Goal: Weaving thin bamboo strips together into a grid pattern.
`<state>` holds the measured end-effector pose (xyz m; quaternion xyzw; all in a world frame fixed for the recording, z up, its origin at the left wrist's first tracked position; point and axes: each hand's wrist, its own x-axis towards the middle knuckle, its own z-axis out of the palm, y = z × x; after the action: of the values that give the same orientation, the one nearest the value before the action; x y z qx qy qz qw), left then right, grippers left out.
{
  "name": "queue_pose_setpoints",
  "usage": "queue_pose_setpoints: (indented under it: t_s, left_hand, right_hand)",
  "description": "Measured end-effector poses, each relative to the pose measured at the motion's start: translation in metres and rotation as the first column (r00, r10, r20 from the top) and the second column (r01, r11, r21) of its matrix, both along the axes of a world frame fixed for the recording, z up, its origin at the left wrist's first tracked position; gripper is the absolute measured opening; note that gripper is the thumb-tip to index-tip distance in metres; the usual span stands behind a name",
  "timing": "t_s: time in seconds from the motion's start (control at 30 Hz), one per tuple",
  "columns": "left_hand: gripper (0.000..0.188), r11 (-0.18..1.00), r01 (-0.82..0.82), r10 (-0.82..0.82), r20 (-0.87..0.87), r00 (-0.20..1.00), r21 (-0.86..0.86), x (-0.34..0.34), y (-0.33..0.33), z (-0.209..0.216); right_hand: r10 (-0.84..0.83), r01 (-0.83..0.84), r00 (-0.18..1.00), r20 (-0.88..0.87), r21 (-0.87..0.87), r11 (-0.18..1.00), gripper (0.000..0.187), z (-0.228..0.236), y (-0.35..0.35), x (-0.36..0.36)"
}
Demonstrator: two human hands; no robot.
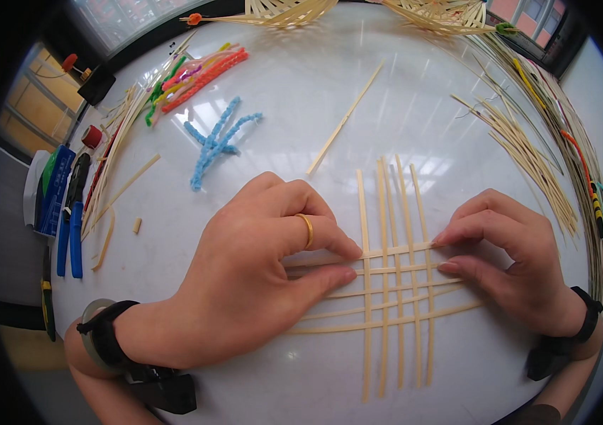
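Note:
A loose lattice of flat pale bamboo strips lies on the table, with several strips running away from me crossing several sideways ones. On its left side, my left hand, which wears a gold ring, is closed, thumb and forefinger at the far sideways strips. Opposite, my right hand is closed with its fingertips at the right ends of those same strips. Behind my left hand, the left ends of some strips are partly hidden. Beyond the lattice lies a single bamboo strip, apart from both hands.
Blue fuzzy stems and a bundle of coloured ones lie at the far left. Blue-handled pliers and a red spool are along the left edge. Bamboo strips line the right; woven pieces stand at the back.

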<state>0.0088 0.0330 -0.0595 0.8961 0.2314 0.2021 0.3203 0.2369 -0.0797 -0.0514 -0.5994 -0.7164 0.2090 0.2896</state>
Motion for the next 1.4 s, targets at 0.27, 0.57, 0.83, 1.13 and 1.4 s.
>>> queue_pose_setpoints:
  t_s: [0.27,0.57,0.83,1.13,1.4]
  left_hand:
    - [0.025,1.0,0.016,-0.016,-0.02,1.0,0.01,-0.0008,0.0004,0.0015]
    - [0.056,0.923,0.322,-0.26,-0.274,0.926,0.21,0.0054,0.0045,0.0036]
    - [0.055,0.924,0.375,-0.328,-0.356,0.875,0.07,0.0042,0.0068,0.004]
    - [0.06,0.909,0.398,-0.311,-0.428,0.849,0.128,0.0063,0.0055,0.0068]
    - [0.053,0.902,0.401,-0.29,-0.462,0.838,0.162,0.0068,0.0043,0.0085]
  right_hand:
    - [0.036,-0.037,0.998,0.058,0.02,0.999,0.023,0.0001,-0.0023,0.0004]
    - [0.024,-0.028,0.992,0.124,0.024,0.999,0.029,0.0018,-0.0019,-0.002]
    - [0.02,-0.021,0.994,0.105,0.0,1.0,0.026,0.001,-0.0016,-0.002]
    - [0.022,-0.023,0.997,0.079,0.004,1.0,0.024,0.0014,-0.0029,-0.0015]
    - [0.05,-0.051,0.996,0.07,0.012,0.999,0.024,0.0012,-0.0021,0.0005]
